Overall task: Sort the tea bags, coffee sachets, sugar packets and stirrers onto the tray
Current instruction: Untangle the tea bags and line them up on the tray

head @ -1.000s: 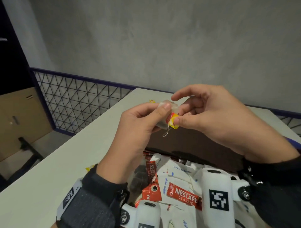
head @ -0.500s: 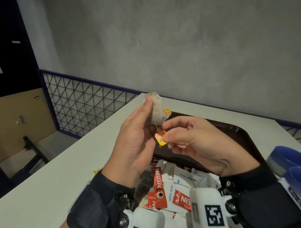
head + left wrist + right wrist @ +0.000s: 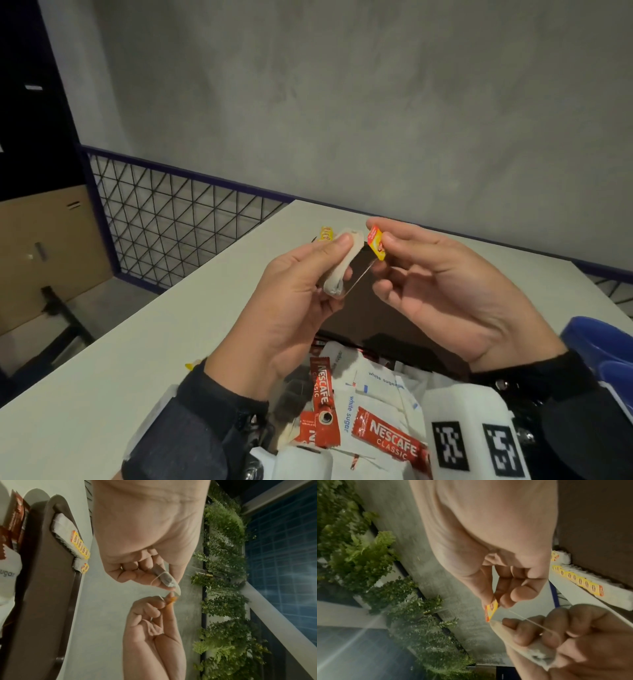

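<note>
Above the tray's [image 3: 404, 329] far end, the left hand [image 3: 291, 308] pinches the soft, featherlight tea bag [image 3: 342, 267] and the right hand [image 3: 442, 291] nips its paper tag [image 3: 375, 242]; best held by the pouch, since the string looks flimsy.

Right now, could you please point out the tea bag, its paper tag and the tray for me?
tea bag [image 3: 342, 265]: head view, on the pouch's middle.
paper tag [image 3: 375, 243]: head view, on its yellow face.
tray [image 3: 46, 588]: left wrist view, on its bare brown floor.
</note>
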`<move>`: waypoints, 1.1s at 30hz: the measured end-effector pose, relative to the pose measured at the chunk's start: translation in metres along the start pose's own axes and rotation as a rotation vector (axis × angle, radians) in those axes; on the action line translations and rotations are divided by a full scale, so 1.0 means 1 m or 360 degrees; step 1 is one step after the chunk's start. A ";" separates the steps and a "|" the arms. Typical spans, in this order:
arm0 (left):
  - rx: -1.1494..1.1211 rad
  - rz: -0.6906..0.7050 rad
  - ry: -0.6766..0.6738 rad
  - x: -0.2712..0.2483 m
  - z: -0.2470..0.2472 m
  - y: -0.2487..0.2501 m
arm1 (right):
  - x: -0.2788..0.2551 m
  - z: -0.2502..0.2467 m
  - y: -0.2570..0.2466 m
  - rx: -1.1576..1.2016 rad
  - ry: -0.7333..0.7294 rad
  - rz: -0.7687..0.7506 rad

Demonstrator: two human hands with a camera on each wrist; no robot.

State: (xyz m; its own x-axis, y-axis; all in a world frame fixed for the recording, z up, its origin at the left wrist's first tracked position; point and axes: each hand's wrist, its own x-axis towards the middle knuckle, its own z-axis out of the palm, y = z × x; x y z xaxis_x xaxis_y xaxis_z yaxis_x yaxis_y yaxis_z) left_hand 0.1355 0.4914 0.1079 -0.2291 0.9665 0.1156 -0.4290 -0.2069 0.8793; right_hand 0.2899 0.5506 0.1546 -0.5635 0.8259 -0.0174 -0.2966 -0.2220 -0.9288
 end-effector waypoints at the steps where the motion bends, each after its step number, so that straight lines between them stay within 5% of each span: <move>1: 0.0049 0.0005 -0.0037 -0.001 0.001 0.000 | -0.002 0.000 -0.002 0.0019 -0.0047 0.0008; 19: 0.0455 0.0132 -0.0106 -0.003 0.004 -0.002 | -0.021 0.000 -0.017 -0.1237 -0.0065 -0.0563; 33: 0.0396 0.0104 -0.0035 0.004 0.001 -0.007 | -0.008 0.000 -0.006 -0.1296 0.0167 -0.0557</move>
State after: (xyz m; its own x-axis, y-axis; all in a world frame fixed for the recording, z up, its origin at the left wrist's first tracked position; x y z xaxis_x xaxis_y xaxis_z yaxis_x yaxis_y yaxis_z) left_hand 0.1382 0.4963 0.1029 -0.2291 0.9559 0.1839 -0.1850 -0.2282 0.9559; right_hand 0.2957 0.5452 0.1600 -0.4579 0.8296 0.3196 0.2238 0.4555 -0.8616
